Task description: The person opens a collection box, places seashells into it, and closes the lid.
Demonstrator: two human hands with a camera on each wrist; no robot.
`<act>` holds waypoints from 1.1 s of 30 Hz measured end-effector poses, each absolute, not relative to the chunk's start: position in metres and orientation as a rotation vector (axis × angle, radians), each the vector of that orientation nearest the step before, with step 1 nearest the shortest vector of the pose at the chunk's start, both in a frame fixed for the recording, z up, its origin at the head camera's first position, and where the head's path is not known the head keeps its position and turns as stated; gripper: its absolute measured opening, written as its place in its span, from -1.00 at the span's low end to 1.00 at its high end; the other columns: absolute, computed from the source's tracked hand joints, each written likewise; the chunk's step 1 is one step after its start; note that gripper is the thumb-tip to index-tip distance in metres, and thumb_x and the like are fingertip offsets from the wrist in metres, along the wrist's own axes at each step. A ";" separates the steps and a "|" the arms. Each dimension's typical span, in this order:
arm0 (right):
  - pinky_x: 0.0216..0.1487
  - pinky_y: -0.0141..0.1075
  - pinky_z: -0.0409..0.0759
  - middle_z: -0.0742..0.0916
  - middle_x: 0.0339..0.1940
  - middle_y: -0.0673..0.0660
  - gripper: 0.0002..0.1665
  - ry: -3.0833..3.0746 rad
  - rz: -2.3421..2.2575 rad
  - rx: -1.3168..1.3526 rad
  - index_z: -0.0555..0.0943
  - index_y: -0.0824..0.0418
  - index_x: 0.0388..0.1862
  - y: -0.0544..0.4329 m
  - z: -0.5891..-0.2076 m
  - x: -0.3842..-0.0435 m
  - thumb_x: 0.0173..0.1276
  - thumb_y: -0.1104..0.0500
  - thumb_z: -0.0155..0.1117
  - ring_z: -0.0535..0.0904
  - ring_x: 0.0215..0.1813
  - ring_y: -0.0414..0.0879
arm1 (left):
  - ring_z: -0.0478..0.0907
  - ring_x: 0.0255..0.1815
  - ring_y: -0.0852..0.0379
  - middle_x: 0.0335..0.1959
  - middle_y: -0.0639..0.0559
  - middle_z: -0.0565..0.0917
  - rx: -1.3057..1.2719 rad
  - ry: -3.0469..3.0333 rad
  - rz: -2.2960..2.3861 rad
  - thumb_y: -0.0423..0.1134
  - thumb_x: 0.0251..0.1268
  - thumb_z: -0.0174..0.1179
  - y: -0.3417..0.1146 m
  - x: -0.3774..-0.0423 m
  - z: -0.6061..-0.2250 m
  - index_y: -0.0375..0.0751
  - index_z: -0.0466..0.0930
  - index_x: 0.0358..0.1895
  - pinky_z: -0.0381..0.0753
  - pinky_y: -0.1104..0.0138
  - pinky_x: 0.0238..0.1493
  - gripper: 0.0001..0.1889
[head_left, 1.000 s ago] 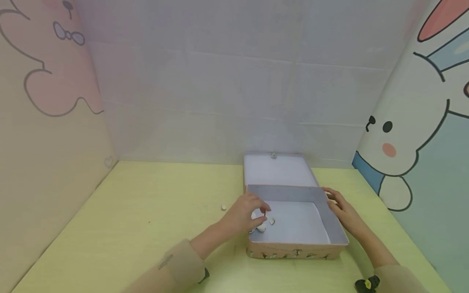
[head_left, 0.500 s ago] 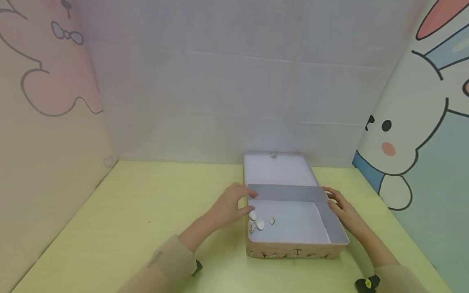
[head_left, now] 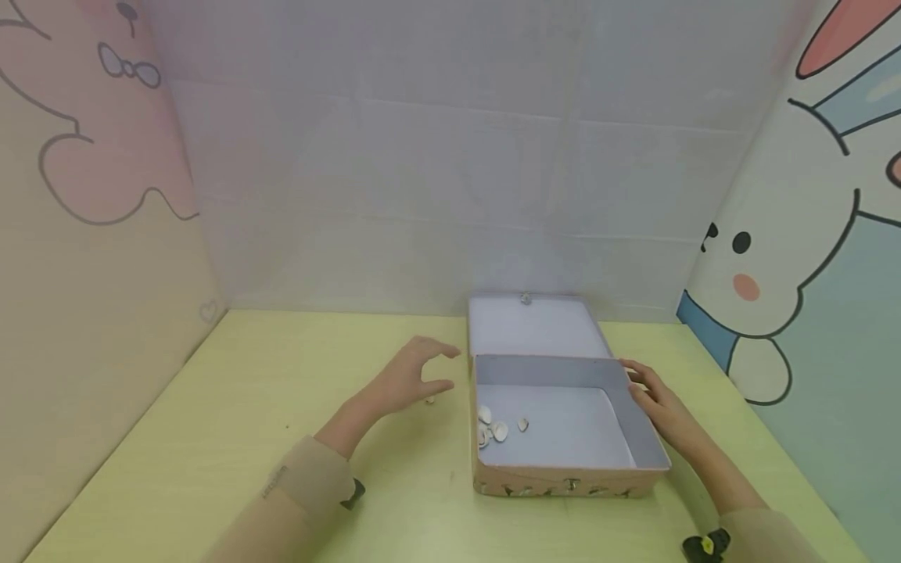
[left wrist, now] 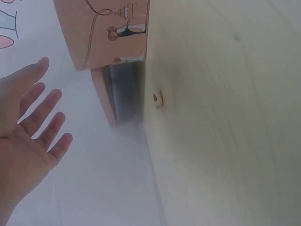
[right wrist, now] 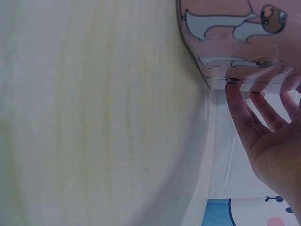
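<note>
My left hand (head_left: 404, 379) hovers over the table left of the box, thumb and fingers spread, with nothing between them. Partly hidden below it, a small shell (head_left: 430, 400) lies on the table; in the left wrist view that shell (left wrist: 158, 99) sits near the box's base. A pink cardboard box (head_left: 535, 482) with printed figures stands with its lid (head_left: 538, 328) tipped back. Several pale shells (head_left: 499, 431) lie in its left part, one small shell (head_left: 523, 424) a little apart. My right hand (head_left: 662, 410) rests against the box's right side, fingertips touching the wall (right wrist: 235, 61).
The pale yellow table (head_left: 317, 352) reaches back to a white wall (head_left: 394, 195). Printed side walls stand left and right, the right one showing a cartoon rabbit (head_left: 767, 274). A tiny dark speck (head_left: 287, 427) marks the tabletop on the left.
My left hand has come out of the box, leaving a shell inside with the others, and moved left to above the loose shell. The right hand and box have stayed put.
</note>
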State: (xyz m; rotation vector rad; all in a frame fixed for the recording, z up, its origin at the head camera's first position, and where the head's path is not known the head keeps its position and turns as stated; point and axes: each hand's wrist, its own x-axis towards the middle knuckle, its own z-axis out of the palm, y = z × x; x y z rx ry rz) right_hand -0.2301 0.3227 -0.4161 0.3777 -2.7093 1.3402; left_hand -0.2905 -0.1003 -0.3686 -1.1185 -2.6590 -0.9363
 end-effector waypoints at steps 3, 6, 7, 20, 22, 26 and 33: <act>-0.13 -0.47 0.50 0.40 0.24 0.47 -0.48 -2.714 1.338 0.379 0.12 0.29 0.40 0.322 -0.416 -0.230 0.54 0.17 -0.18 0.44 0.13 0.26 | 0.41 0.19 0.02 0.11 0.01 0.57 -1.159 -2.660 -0.928 -0.19 0.13 0.34 -0.107 -0.297 -0.372 -0.18 0.49 0.17 0.35 0.11 0.26 -0.50; -0.12 -0.47 0.49 0.38 0.26 0.46 -0.48 -2.720 1.348 0.366 0.12 0.28 0.41 0.321 -0.416 -0.230 0.54 0.15 -0.18 0.41 0.16 0.35 | 0.42 0.18 -0.01 0.10 -0.05 0.58 -1.201 -2.670 -0.929 -0.21 0.11 0.35 -0.112 -0.302 -0.375 -0.20 0.47 0.19 0.33 0.07 0.27 -0.47; -0.12 -0.47 0.49 0.38 0.27 0.47 -0.47 -2.724 1.350 0.364 0.12 0.27 0.41 0.321 -0.416 -0.230 0.54 0.15 -0.18 0.40 0.17 0.36 | 0.42 0.18 -0.02 0.09 -0.07 0.58 -1.212 -2.680 -0.937 -0.22 0.11 0.35 -0.113 -0.303 -0.376 -0.22 0.46 0.19 0.33 0.05 0.27 -0.46; -0.14 -0.46 0.50 0.38 0.25 0.49 -0.48 -2.716 1.362 0.347 0.12 0.29 0.40 0.319 -0.415 -0.230 0.53 0.17 -0.17 0.43 0.14 0.36 | 0.46 0.14 -0.04 0.03 -0.07 0.61 -1.165 -2.975 -0.922 -0.23 0.10 0.35 -0.126 -0.319 -0.397 -0.17 0.47 0.18 0.41 0.05 0.20 -0.48; -0.15 -0.46 0.50 0.38 0.24 0.50 -0.48 -2.710 1.366 0.349 0.12 0.29 0.40 0.319 -0.414 -0.230 0.53 0.19 -0.17 0.44 0.13 0.37 | 0.47 0.12 -0.04 0.01 -0.08 0.61 -1.168 -3.001 -0.929 -0.22 0.12 0.34 -0.127 -0.321 -0.400 -0.18 0.49 0.17 0.42 0.06 0.19 -0.50; -0.16 -0.46 0.50 0.38 0.24 0.50 -0.48 -2.709 1.370 0.346 0.12 0.29 0.40 0.319 -0.414 -0.230 0.53 0.19 -0.16 0.45 0.13 0.36 | 0.48 0.10 -0.04 0.01 -0.08 0.60 -1.149 -3.059 -0.979 -0.22 0.14 0.33 -0.129 -0.324 -0.403 -0.21 0.51 0.13 0.45 0.09 0.17 -0.54; -0.16 -0.45 0.51 0.40 0.24 0.49 -0.48 -2.713 1.358 0.346 0.12 0.28 0.40 0.320 -0.416 -0.231 0.53 0.19 -0.16 0.46 0.11 0.33 | 0.52 0.02 0.03 -0.05 -0.03 0.63 -1.172 -3.090 -0.941 -0.27 0.11 0.34 -0.128 -0.327 -0.411 -0.24 0.58 0.01 0.52 0.19 0.10 -0.63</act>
